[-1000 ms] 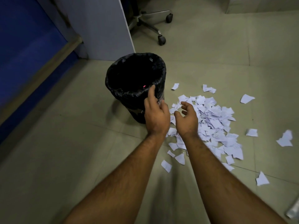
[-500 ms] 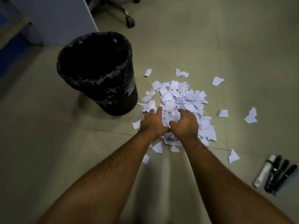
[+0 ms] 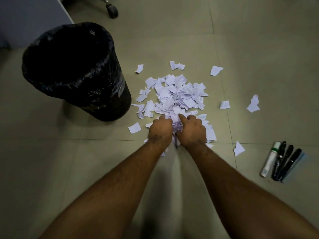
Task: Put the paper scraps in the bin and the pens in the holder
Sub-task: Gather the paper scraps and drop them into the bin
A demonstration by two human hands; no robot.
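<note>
Head cam showed both hands down at the near edge of the paper scraps (image 3: 177, 95) on the floor (image 3: 259, 40). My left hand (image 3: 159, 131) and right hand (image 3: 191, 131) were cupped knuckles-up, pressed together w/ a wad of scraps bunched between them; fingers curled in, so closed round paper, not spread. Most of the pile lay just beyond the hands, plus loose bits scattered further out to the right and left.

Step in hand, as I judged it: gathering a handful, scraps stage, barely begun given how much was on the floor. Next move called for lifting the wad w/o shedding pieces and carrying it left and away to the bin (image 3: 69, 66), which stood upright just beside the pile, black liner folded over the rim, mouth open.

Pens (image 3: 283, 161) lay side by side near the right edge, well apart from the pile, approx four, one white-bodied. No holder in view.

Surface: pale tiled floor, dim light. Chair castor (image 3: 112, 10) at top, grey panel (image 3: 31, 19) top left.
</note>
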